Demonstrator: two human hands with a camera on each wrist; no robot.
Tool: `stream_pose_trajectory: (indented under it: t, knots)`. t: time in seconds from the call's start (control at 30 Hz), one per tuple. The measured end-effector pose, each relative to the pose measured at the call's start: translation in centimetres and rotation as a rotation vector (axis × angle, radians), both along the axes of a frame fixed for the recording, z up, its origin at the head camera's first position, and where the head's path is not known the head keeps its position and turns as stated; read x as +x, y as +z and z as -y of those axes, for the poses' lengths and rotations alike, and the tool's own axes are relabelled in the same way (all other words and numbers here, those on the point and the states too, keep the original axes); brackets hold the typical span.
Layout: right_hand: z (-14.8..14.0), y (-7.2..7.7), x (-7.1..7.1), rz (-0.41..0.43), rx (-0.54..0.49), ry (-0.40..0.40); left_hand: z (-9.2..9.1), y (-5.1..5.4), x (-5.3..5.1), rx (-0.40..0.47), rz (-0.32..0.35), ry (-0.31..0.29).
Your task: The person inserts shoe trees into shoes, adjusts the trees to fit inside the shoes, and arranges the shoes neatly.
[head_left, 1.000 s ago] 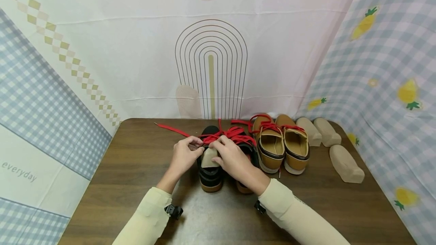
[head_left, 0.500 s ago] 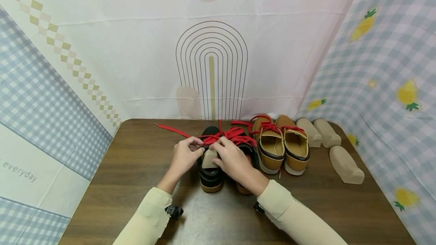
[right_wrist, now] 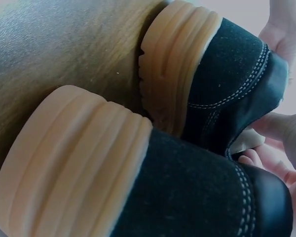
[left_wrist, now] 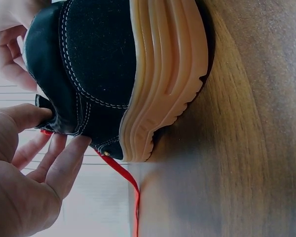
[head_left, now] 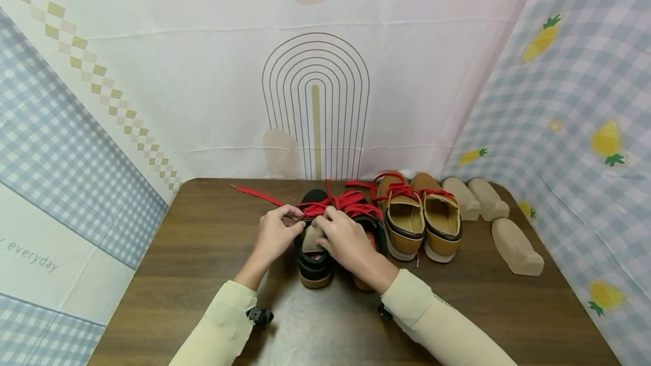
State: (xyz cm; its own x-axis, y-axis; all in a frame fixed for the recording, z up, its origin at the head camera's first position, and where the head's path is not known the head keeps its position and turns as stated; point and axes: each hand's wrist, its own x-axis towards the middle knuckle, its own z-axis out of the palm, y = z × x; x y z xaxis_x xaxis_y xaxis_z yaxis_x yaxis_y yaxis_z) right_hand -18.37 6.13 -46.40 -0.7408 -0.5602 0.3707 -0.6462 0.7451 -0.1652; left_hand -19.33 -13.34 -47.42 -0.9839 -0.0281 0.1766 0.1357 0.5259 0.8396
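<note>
In the head view, a black shoe [head_left: 315,273] with red laces [head_left: 316,208] stands upright at the table's middle, toe toward the wall. My left hand [head_left: 273,236] pinches the upper edge of its opening on the left side; in the left wrist view the thumb of that hand [left_wrist: 32,170] lies over the edge and the fingers rest against the outside. A beige shoe form [head_left: 312,240] sits partly inside the shoe, gripped by my right hand [head_left: 348,242]. Part of the form [right_wrist: 247,140] shows between the two black shoes in the right wrist view.
A second black shoe [head_left: 363,283] stands just right, partly under my right hand. Beyond it are two tan shoes [head_left: 403,227] with red laces, then three beige forms [head_left: 516,246] at the table's right. One lace end [head_left: 254,194] lies stretched leftward.
The beige form has shifted slightly forward in the shoe, and a little red now shows behind it. My right hand has moved slightly with it; my left hand has hardly moved.
</note>
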Motion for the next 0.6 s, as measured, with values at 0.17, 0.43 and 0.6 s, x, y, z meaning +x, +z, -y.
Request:
stream_pose_trajectory:
  t: [0.17, 0.43, 0.6]
  knots:
    - [0.09, -0.27, 0.08, -0.043, 0.006, 0.005, 0.0, -0.01, 0.01, -0.005, 0.0, 0.001]
    - [0.2, -0.59, 0.04, -0.08, 0.03, -0.012, 0.04, -0.08, -0.03, -0.004, -0.008, -0.001]
    - [0.0, -0.34, -0.02, -0.038, -0.025, 0.006, 0.09, -0.01, -0.03, 0.004, -0.003, -0.004]
